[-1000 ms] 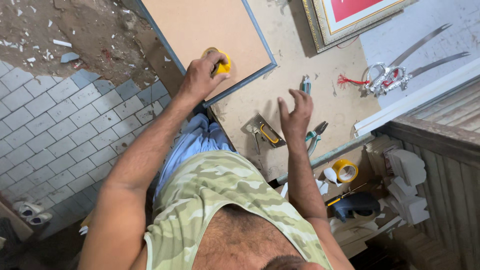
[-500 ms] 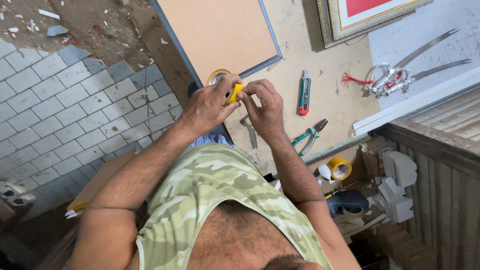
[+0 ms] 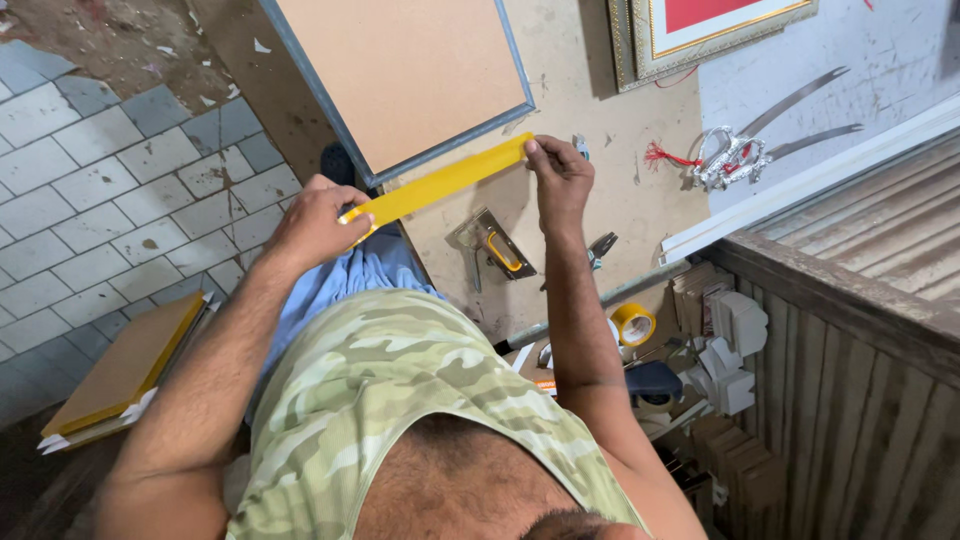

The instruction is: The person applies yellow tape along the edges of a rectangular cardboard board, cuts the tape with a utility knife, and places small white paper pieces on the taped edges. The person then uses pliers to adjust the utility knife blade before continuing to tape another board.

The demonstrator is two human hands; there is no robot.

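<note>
Your left hand clenches the tape roll and your right hand pinches the free end of the yellow tape strip. The strip is pulled out taut along the backing board's 6 o'clock edge, not yet pressed down or cut.

We wear a sleeveless vest in a camouflage print of pale green, olive and cream patches, cut low at the neck. Below it, toward twelve o'clock, we see light blue trousers. Both arms are bare, with no watch, ring or glove.

Bare tabletop beside framed board, staple gun perhaps blocking below
</note>
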